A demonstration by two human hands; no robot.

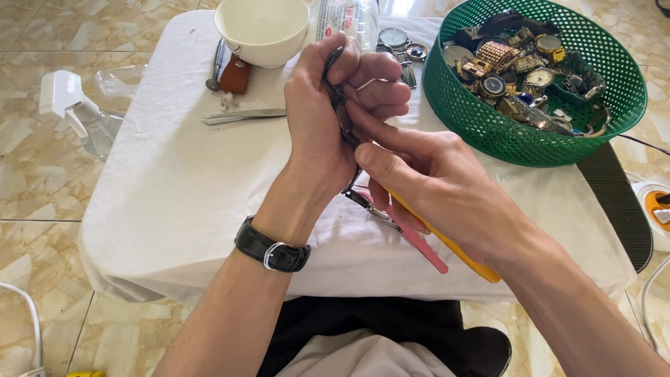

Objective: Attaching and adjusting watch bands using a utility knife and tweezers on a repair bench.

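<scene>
watch stands upright in the left fist, tool comes in from the right

while the left hand [328,112] is clenched round a watch [340,105] above the middle of the bench [174,181], the strap's long axis runs near vertical in the picture, top end poking out by the thumb, bottom end with a metal clasp [370,208] hanging below the wrist. the right hand [433,181] sits just to the right of it, touching, with its fingers [380,132] pressed against the strap's edge and closed round a yellow-handled tool [460,255] that slants down toward the body. a pink stick [426,248] lies alongside that handle; can't tell if it's held too. so the watch lies left of and slightly above the right hand's fingers, and both hands are already on it. the tool's working tip is hidden between the hands. green basket [488,126] of watches sits well off to the right, white bowl [262,31] and tweezers [244,115] behind.
</scene>
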